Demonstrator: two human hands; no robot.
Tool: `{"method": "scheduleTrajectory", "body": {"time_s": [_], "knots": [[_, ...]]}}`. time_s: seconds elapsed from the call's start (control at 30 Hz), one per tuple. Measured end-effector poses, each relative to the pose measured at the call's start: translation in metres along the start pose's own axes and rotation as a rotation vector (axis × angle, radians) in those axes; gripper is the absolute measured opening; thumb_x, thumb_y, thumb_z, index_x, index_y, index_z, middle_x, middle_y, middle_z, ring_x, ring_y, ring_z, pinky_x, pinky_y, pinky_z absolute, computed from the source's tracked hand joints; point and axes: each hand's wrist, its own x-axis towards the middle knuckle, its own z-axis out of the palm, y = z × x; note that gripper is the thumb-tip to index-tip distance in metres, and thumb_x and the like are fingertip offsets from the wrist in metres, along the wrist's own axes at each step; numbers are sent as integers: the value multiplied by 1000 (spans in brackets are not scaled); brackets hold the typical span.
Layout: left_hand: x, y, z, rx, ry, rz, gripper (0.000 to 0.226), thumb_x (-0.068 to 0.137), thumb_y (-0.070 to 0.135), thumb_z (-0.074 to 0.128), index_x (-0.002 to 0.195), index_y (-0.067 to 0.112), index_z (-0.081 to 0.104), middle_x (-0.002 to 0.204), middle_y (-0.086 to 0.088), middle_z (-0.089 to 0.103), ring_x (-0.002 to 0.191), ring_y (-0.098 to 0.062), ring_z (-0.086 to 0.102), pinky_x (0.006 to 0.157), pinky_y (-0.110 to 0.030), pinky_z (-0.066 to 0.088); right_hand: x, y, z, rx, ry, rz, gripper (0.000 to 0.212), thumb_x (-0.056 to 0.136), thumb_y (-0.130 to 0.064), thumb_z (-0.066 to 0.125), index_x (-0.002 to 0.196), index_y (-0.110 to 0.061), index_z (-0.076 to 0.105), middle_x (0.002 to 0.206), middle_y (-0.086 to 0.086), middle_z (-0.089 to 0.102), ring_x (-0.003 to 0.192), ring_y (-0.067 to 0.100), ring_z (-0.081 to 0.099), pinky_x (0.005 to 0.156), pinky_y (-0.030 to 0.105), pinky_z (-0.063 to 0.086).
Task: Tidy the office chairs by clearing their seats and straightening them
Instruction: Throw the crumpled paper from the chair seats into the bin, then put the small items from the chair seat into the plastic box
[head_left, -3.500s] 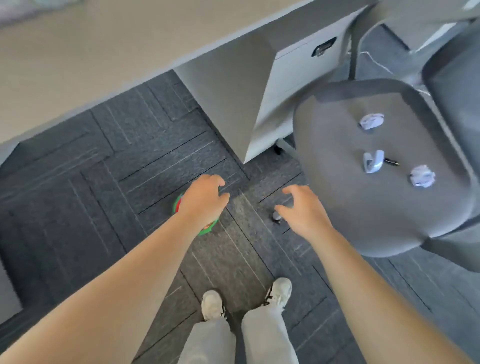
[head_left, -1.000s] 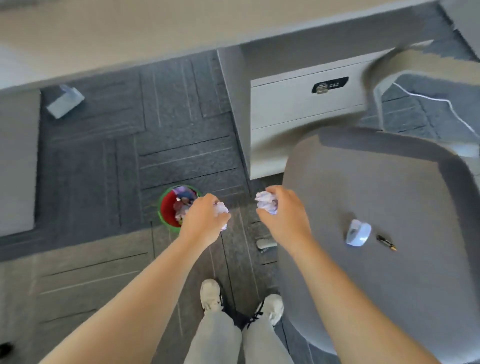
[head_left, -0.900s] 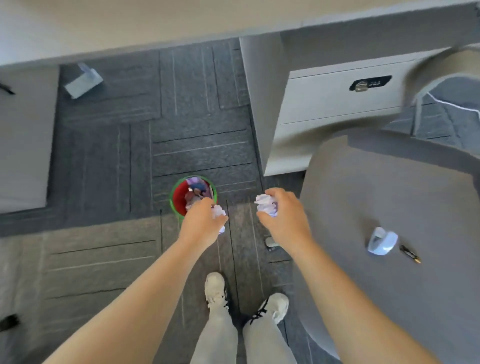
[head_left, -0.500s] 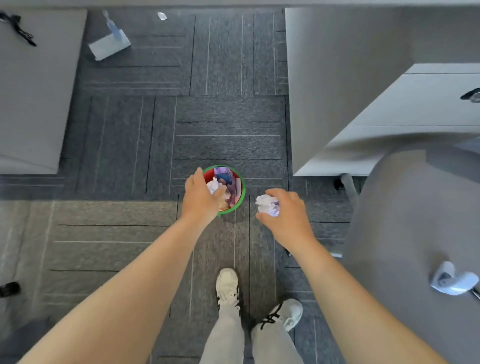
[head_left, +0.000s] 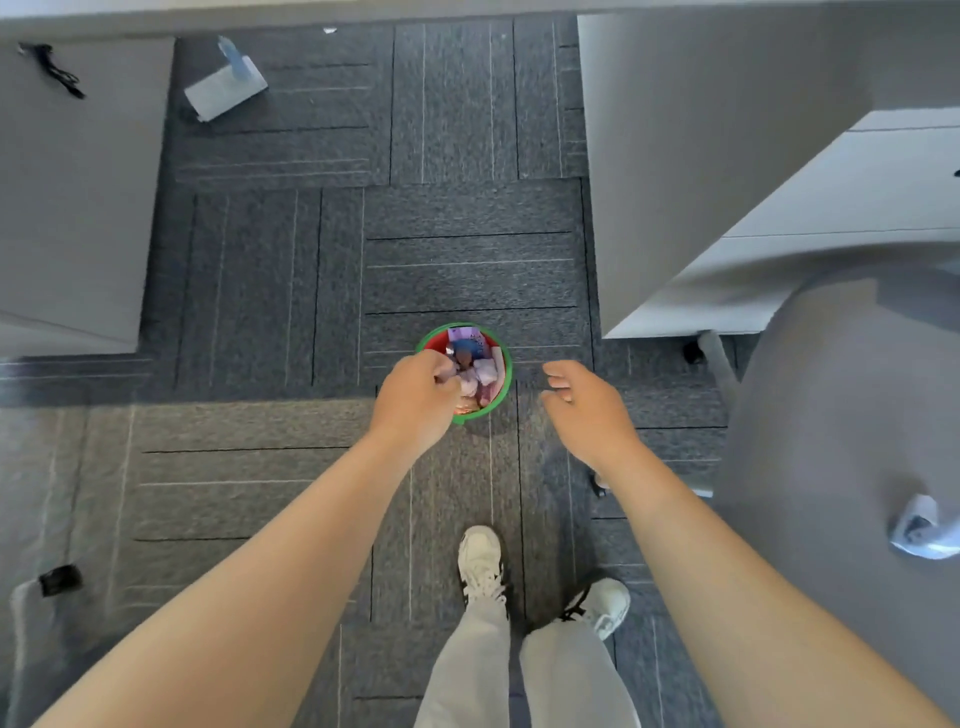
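A grey office chair seat fills the right side. A small white curved object lies on the seat near the right edge. On the carpet ahead of my feet stands a small red bin with a green rim, holding crumpled paper balls and other scraps. My left hand hovers over the bin's left half, palm down and fingers curled; whether paper is still in it is hidden. My right hand is just right of the bin, fingers apart and empty.
A grey desk panel and a white drawer unit stand at the right rear, and a grey cabinet on the left. A white item lies on the far carpet. A chair base leg sticks out beside the seat.
The paper ball has left my right hand, which has opened. My left hand has moved further over the bin. The view has tilted down, pushing the chair to the right edge.
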Motion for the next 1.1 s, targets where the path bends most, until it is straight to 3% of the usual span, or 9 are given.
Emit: {"method": "scheduleTrajectory", "body": {"time_s": [0.03,0.1,0.2,0.27,0.47,0.67,0.83,0.93,1.1], "knots": [[-2,9,3,12,-3,21,29,94,14,45,70,30,43,84,1,51,87,-22,53,77,-29,36,-5,5,-7,-8,27,29,35,95,-8,43,130,-7,48,135,12,52,122,24,49,101,30,38],[-8,28,9,62,-32,66,37,94,13,41,62,28,32,68,7,40,73,-16,44,72,-24,31,-17,15,-24,-4,74,76,32,95,-10,43,126,-6,52,130,11,55,118,23,52,98,29,39],[-22,65,25,88,-113,158,17,95,17,43,99,15,60,102,-6,62,98,-25,56,83,-25,39,-40,36,-55,20,161,132,31,95,-12,44,124,-8,53,129,9,56,115,22,53,93,27,40],[-33,92,40,114,-142,229,29,94,21,46,120,11,56,127,-9,58,114,-28,56,97,-34,43,-57,54,-79,34,229,177,31,95,-14,44,125,-10,51,131,8,55,117,21,52,91,26,40],[-71,167,106,240,-297,437,36,95,22,46,129,11,50,138,-9,49,120,-25,52,95,-35,44,-111,129,-149,76,458,361,32,93,-14,49,125,-10,51,133,7,54,117,22,53,92,27,41],[-97,217,194,335,-447,480,44,93,25,49,134,12,43,144,-8,42,128,-24,46,102,-36,40,-141,213,-206,111,633,538,25,90,-10,49,115,-8,55,126,9,57,108,28,56,84,31,44],[-112,238,273,374,-512,394,59,86,32,59,137,10,36,144,-9,39,130,-25,43,102,-35,38,-137,281,-224,114,604,616,28,88,-5,49,116,-8,55,128,11,55,111,29,55,87,33,45],[-118,244,314,405,-512,315,65,80,41,65,130,9,39,137,-8,42,122,-25,47,88,-34,40,-123,313,-228,103,557,615,31,87,-4,52,118,-7,54,129,12,53,115,29,52,89,33,45],[-117,251,359,452,-384,288,64,77,43,67,122,6,41,129,-10,45,117,-29,51,89,-36,44,-101,348,-223,60,454,579,33,87,-2,53,120,-6,52,130,14,48,119,32,48,92,35,44]]}}
